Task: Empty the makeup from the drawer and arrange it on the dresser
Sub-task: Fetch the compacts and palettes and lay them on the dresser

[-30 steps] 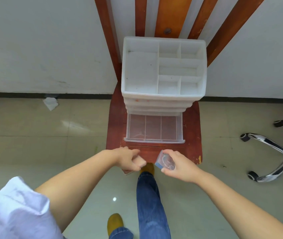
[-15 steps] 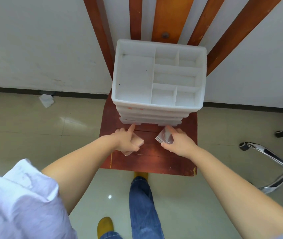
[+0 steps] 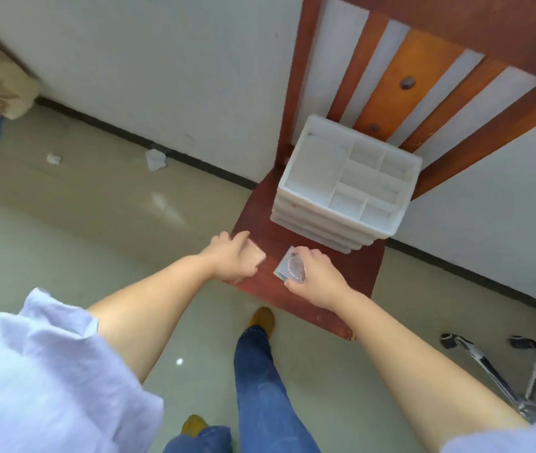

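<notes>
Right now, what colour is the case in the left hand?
Pale pink, a flat case the left hand grips; head view.

We see the drawer organizer on the chair seat, against the backrest. Before it, the left hand and right hand each hold a compact.

Single head view, tilted, looking steeply downward.

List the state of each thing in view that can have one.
Left hand: holds a pink flat case.
Right hand: holds a clear compact.
White organizer: upright on the wooden chair, top compartments empty, drawers pushed in.
</notes>
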Demonstrator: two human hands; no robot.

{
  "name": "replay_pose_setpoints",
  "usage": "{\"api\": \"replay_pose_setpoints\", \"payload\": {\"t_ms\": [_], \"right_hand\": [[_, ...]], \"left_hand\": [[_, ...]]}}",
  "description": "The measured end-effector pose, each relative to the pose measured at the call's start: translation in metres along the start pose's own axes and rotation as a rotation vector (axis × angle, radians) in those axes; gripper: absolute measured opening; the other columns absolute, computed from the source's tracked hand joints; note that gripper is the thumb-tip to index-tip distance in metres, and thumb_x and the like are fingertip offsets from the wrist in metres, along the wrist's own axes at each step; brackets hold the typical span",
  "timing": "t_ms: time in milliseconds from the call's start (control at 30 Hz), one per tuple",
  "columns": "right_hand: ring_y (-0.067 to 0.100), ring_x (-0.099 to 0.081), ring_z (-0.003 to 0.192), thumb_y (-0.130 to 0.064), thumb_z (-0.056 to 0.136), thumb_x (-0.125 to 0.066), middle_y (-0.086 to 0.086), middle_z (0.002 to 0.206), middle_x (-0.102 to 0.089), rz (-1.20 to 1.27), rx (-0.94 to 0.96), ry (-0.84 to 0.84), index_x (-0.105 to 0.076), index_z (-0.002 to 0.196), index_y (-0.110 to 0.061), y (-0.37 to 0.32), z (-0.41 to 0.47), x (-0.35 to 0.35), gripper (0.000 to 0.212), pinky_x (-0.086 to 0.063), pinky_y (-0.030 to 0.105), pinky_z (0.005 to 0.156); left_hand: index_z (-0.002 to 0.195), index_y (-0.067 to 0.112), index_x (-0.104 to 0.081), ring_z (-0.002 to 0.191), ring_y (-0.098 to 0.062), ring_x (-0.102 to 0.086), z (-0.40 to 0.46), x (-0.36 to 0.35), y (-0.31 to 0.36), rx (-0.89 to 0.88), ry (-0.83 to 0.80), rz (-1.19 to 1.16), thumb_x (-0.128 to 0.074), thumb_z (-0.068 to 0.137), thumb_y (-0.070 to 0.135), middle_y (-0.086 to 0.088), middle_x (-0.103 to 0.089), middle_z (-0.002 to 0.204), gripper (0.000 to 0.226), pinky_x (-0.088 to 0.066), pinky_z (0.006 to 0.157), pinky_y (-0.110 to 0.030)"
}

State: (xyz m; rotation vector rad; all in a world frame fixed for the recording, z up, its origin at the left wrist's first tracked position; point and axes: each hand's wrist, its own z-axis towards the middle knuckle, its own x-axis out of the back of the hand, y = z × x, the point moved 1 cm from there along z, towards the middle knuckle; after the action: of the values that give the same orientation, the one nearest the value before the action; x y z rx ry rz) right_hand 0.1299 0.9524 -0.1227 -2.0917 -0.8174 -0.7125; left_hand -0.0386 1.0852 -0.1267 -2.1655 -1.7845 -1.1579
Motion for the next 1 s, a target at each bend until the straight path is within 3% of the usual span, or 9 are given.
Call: {"api": "replay_pose_setpoints", "payload": {"t_ms": [133,333,433,533,700,833,1000], "right_hand": [[0.023,-0.041,0.115,-0.039,0.080,-0.063,0.002,0.127,-0.045,-0.100,0.225,0.045,-0.040,0.128,-0.020,-0.080,-0.027,0.002,0.057,-0.044,0.036,0.085],[0.023,-0.041,0.117,-0.031,0.083,-0.061,0.003,0.127,-0.046,-0.317,0.588,-0.070,-0.045,0.120,-0.019,-0.213,-0.077,-0.058,0.043,-0.043,0.034,0.087],[0.027,-0.042,0.116,-0.028,0.085,-0.060,0.006,0.123,-0.048,-0.382,0.775,-0.113,-0.045,0.121,-0.014,-0.289,-0.129,-0.110,0.041,-0.043,0.035,0.088],[0.031,-0.040,0.117,-0.025,0.087,-0.059,0.008,0.125,-0.047,-0.492,1.039,-0.181,-0.045,0.125,-0.009,-0.357,-0.189,-0.165,0.044,-0.033,0.031,0.093],[0.030,-0.038,0.120,-0.031,0.083,-0.061,0.008,0.128,-0.043,-0.662,1.362,-0.330,-0.040,0.127,-0.012,-0.460,-0.316,-0.269,0.053,-0.038,0.033,0.096],[0.029,-0.038,0.120,-0.033,0.081,-0.063,0.008,0.126,-0.044,-0.736,1.605,-0.425,-0.042,0.122,-0.012,-0.514,-0.412,-0.354,0.051,-0.040,0.034,0.090],[0.028,-0.042,0.116,-0.035,0.078,-0.066,0.005,0.123,-0.047,-0.875,1.847,-0.527,-0.044,0.118,-0.014,-0.561,-0.507,-0.458,0.051,-0.041,0.035,0.094]], "left_hand": [[0.146,0.030,-0.017,0.126,-0.029,-0.027,-0.092,0.010,-0.047,0.073,0.193,-0.242,-0.065,0.074,0.041,-0.012,-0.031,0.131,0.088,-0.037,0.100,-0.036],[0.145,0.033,-0.019,0.124,-0.023,-0.029,-0.262,-0.033,-0.153,0.235,0.535,-0.461,-0.067,0.074,0.041,-0.005,-0.033,0.126,0.086,-0.039,0.091,-0.028],[0.145,0.038,-0.019,0.127,-0.020,-0.030,-0.371,-0.080,-0.212,0.406,0.675,-0.464,-0.066,0.072,0.045,-0.003,-0.033,0.131,0.087,-0.043,0.095,-0.034],[0.145,0.038,-0.016,0.128,-0.020,-0.028,-0.479,-0.135,-0.257,0.596,0.792,-0.492,-0.066,0.071,0.046,-0.002,-0.032,0.133,0.090,-0.043,0.096,-0.034],[0.144,0.040,-0.016,0.123,-0.014,-0.026,-0.646,-0.242,-0.300,0.901,0.986,-0.650,-0.066,0.070,0.045,0.004,-0.030,0.129,0.090,-0.048,0.079,-0.030],[0.144,0.039,-0.016,0.120,-0.015,-0.026,-0.737,-0.320,-0.312,1.096,1.121,-0.753,-0.067,0.071,0.043,0.003,-0.030,0.126,0.089,-0.050,0.077,-0.030],[0.144,0.038,-0.012,0.119,-0.015,-0.026,-0.817,-0.406,-0.328,1.287,1.214,-0.862,-0.065,0.071,0.043,0.003,-0.029,0.125,0.090,-0.052,0.078,-0.033]]}}
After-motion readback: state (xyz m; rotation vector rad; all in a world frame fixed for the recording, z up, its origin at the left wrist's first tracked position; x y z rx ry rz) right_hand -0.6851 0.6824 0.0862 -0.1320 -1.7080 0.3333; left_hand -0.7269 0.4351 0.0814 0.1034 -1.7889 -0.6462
